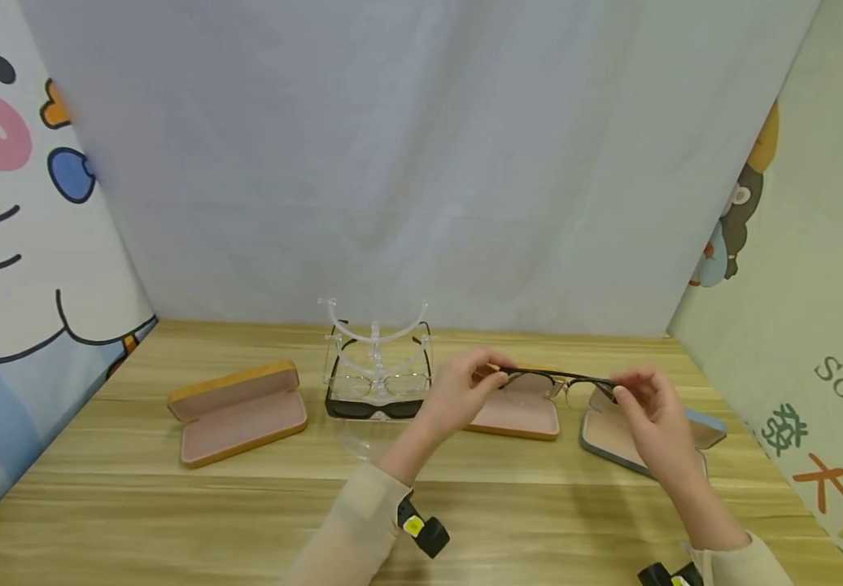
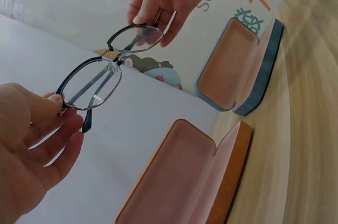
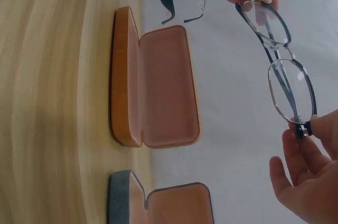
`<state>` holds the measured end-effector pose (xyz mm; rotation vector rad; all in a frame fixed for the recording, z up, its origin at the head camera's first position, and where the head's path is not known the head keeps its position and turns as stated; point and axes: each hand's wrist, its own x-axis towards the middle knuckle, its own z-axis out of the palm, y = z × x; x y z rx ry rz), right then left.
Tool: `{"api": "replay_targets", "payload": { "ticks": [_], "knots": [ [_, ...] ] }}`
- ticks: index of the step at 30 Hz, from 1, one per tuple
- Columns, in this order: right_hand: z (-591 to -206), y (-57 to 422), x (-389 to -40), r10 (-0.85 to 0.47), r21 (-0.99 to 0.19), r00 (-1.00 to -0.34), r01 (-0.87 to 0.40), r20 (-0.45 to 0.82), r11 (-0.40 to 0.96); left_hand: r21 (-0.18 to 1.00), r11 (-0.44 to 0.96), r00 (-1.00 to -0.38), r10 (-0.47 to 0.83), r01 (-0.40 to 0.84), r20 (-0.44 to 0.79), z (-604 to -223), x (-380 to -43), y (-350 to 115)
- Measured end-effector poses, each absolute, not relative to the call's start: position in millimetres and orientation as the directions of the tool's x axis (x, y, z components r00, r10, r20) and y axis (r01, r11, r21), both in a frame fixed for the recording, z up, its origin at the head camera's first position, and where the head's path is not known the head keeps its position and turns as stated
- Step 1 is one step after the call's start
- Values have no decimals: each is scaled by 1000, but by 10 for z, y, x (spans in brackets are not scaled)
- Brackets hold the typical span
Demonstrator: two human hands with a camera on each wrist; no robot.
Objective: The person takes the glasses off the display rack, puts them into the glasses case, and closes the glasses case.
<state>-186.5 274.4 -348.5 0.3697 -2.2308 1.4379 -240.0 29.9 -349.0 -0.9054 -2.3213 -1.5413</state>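
Note:
A pair of eyeglasses [image 1: 556, 375] with black upper rims and thin metal lower rims is held up over the table, its temples folded behind the lenses. My left hand [image 1: 461, 389] pinches one end of the frame between thumb and fingers. At the other end, my right hand [image 1: 657, 415] grips the hinge corner the same way. Below and behind the eyeglasses stands an open orange case [image 3: 168, 86] with a pink lining. Under my right hand is an open blue-grey case [image 2: 259, 81] with a peach lining, partly hidden in the head view.
Left of my left hand, a clear display stand [image 1: 375, 350] carries thin-framed glasses [image 1: 351, 386] and black sunglasses [image 1: 373, 409]. Another open orange case [image 1: 242, 415] lies farther left on the wooden table [image 1: 194, 521]. A pale curtain [image 1: 421, 163] closes off the back.

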Motion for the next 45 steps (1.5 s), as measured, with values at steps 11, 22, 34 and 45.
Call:
{"api": "replay_targets", "payload": {
  "ticks": [11, 22, 34, 45],
  "knots": [
    [-3649, 2953, -1761, 39, -850, -880, -445, 473, 281, 828, 263, -849, 350, 495, 397, -3684, -2352, 553],
    [-3776, 3190, -1672, 102, -906, -916, -360, 389, 225, 925, 135, -911, 273, 356, 311, -3888, -2285, 843],
    [-4015, 3566, -1736, 183, -951, -952, -202, 247, 234, 983, 71, -970, 184, 171, 156, -3996, -2369, 1221],
    [-4316, 3902, -1797, 253, -974, -959, -73, 128, 216, 974, 108, -974, 130, 197, 183, -4130, -2346, 1459]
  ]
}}
